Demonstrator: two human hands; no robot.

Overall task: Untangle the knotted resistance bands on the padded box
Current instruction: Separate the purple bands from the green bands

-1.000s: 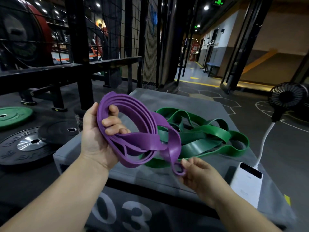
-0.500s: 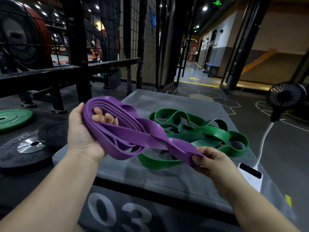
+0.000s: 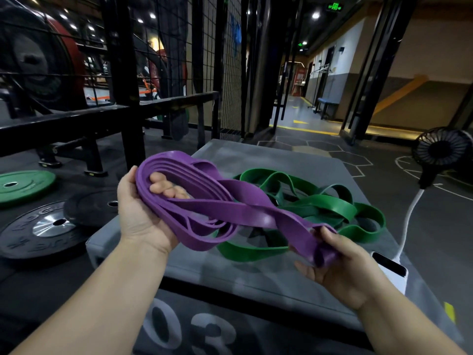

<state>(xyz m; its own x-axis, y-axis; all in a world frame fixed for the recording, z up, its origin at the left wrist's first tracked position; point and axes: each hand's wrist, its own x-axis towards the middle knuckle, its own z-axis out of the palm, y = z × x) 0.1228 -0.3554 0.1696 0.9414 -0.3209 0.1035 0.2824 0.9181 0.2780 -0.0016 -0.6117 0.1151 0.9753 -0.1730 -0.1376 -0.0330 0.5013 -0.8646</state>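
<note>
right hand point(image 3: 340, 262), nearest: fingers curled round the twisted end of the purple band point(image 3: 230, 208), gripping it. left hand point(image 3: 139, 213): fingers hooked through the coiled end of the same band, thumb outside, holding the loops together. the band is held off the padded box point(image 3: 256, 275), stretched between my hands with one twist near its middle.

judgement on the step in hand: i am working the twist out of the purple band. best done by keeping the coil gathered in the left hand, so the loops do not spill, and turning the right end against the twist with only light pull. hard tension would tighten any crossing. i should keep it lifted above the green band point(image 3: 320, 206) so the two do not catch again. from here i cannot tell whether they touch underneath.

the green band lies in a loose heap on the box top, behind the purple one, not yet handled.

count:
- hands: two
- purple band: one, in several loops
- green: one heap, and i cannot tell whether it is one band or more
- power bank point(image 3: 391, 270) at the right edge of the box: one, with one white cable point(image 3: 409, 221)
- weight plates on the floor to the left: three, one green plate point(image 3: 23, 185) and two black plates point(image 3: 46, 226)
- fan point(image 3: 442, 149), further right: one
</note>
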